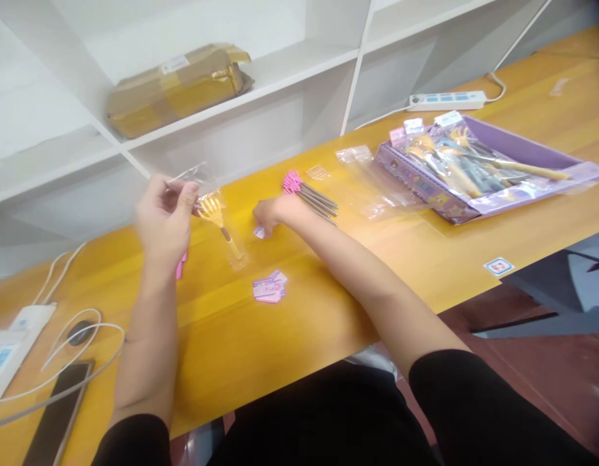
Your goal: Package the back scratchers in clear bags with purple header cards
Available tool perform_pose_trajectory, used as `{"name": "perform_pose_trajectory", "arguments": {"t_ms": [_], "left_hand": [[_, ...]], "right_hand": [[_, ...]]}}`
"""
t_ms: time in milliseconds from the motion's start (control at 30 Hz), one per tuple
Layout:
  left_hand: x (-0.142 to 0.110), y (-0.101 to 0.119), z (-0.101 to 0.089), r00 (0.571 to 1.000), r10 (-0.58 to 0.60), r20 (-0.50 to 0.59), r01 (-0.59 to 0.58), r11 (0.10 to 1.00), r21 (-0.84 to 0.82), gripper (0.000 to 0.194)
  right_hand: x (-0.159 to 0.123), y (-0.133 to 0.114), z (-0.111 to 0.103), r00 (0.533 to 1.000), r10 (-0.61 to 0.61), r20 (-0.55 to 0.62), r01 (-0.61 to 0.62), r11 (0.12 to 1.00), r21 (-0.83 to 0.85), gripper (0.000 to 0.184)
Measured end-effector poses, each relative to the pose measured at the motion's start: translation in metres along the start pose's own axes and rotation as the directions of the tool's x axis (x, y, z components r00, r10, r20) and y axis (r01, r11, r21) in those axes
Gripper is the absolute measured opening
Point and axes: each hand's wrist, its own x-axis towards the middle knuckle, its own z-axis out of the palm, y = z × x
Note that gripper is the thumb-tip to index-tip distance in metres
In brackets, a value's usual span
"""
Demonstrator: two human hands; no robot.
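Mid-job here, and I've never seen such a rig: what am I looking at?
There is no machine: this single picture comes from a camera worn on a person's head, looking forward and down. The bare left hand pinches a clear plastic bag with a yellow claw-headed stick inside. The bare right hand has its fingertips at a small purple card; blur hides whether it is lifted. On the yellow-brown wooden table lie overlapping purple cards, pink claw-headed metal sticks and, toward the right, a purple cardboard tray with bagged claw-headed sticks.
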Motion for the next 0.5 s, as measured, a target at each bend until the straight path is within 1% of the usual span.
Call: {"name": "perform_pose_trajectory", "arguments": {"t_ms": [133, 233, 333, 500], "left_hand": [[0.000, 0.004, -0.001, 1.000, 0.016, 0.000, -0.016, 1.000, -0.008, 0.019], [0.000, 0.008, -0.001, 1.000, 0.000, 0.003, 0.000, 1.000, -0.003, 0.016], [0.000, 0.009, 0.000, 1.000, -0.012, 0.005, 0.012, 1.000, 0.022, 0.016], [0.001, 0.006, 0.003, 0.999, -0.002, -0.048, 0.004, 0.999, 0.042, 0.021]], "right_hand": [[-0.002, -0.009, -0.003, 1.000, 0.023, 0.018, -0.023, 0.999, -0.032, 0.044], [0.000, -0.012, -0.003, 0.997, 0.059, 0.047, -0.056, 0.997, -0.055, 0.043], [0.002, -0.011, -0.004, 0.995, 0.073, 0.066, -0.070, 0.996, -0.052, 0.043], [0.013, -0.003, 0.000, 0.998, 0.053, 0.036, -0.053, 0.998, 0.021, 0.045]]}}
